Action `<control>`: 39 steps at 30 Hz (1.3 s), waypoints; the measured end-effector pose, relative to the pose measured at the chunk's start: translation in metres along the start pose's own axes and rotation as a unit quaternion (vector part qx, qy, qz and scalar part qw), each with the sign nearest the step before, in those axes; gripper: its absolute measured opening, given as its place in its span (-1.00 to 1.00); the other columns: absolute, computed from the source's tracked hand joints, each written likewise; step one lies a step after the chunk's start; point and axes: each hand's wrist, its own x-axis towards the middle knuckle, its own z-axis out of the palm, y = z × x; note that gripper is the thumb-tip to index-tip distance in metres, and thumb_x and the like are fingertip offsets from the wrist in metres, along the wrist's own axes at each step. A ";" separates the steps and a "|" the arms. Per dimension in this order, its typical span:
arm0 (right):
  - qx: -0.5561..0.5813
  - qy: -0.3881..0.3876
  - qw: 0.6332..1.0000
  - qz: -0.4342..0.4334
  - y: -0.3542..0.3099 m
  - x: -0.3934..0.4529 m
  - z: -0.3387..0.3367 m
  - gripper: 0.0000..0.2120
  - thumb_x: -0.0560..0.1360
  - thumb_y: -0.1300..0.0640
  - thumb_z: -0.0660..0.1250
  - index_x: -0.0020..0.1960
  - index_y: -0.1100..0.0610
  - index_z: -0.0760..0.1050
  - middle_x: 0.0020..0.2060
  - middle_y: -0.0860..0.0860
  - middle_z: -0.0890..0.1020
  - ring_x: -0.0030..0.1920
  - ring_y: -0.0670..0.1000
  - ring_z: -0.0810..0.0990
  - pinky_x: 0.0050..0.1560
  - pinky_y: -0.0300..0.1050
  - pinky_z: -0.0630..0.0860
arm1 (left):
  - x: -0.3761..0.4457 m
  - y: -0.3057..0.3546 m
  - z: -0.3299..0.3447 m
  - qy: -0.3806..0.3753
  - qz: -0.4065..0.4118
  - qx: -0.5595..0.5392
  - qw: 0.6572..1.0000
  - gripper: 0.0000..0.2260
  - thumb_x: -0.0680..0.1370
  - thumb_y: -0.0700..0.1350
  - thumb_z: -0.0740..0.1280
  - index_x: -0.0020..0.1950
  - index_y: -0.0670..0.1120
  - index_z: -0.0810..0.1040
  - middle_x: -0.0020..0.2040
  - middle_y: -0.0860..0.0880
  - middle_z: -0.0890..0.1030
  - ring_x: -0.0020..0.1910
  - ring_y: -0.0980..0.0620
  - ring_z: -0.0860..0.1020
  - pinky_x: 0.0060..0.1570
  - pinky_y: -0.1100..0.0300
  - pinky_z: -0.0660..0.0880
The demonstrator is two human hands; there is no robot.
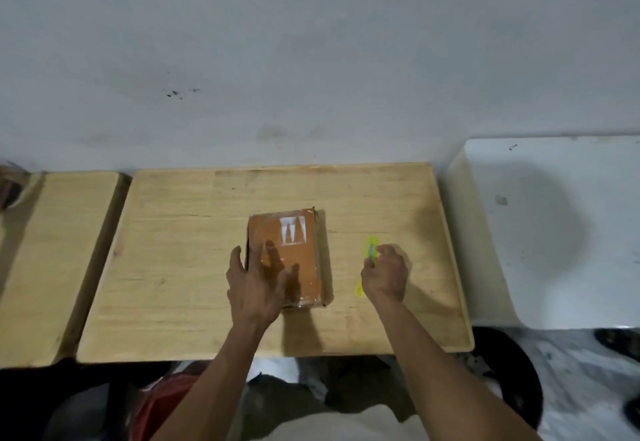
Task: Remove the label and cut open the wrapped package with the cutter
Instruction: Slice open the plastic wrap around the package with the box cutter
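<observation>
Seen from the head camera, a brown wrapped package (284, 257) lies flat near the middle of a pale wooden table (180, 260), its long axis running away from the person toward the wall. A white label (293, 231) sits on the far end of its top face, right of centre, and appears intact.

The left hand (254, 283) rests spread open over the near left corner of the package, fingers splayed along its left edge and top, steadying it without clasping anything. The right hand (386, 274) is curled around a yellow-green cutter (370, 253) just to the right of the package, apart from it; the cutter's front end points away from the person and its tail shows below the wrist. Whether the blade is out cannot be told, and whether the cutter is lifted or on the wood is unclear.

The label lies forward and to the left of the right hand, across the package's right edge, so the free-moving right hand is nearer to it than the left, which is pinned at the near end. Judging by this, neither peeling nor cutting has begun.

A second wooden table (41, 267) stands to the left and a white surface (554, 226) to the right.
</observation>
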 end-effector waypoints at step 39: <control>0.306 -0.285 0.904 -0.082 -0.033 0.026 -0.020 -0.71 0.64 0.23 0.21 0.34 0.14 0.46 0.04 0.09 0.67 -0.37 -0.04 0.45 -0.30 -0.16 0.47 | 0.016 0.014 0.055 0.044 -0.029 0.104 0.993 0.01 0.26 0.60 0.19 0.59 0.15 0.07 0.62 -0.19 -0.08 0.55 -0.26 0.01 0.38 -0.30 0.16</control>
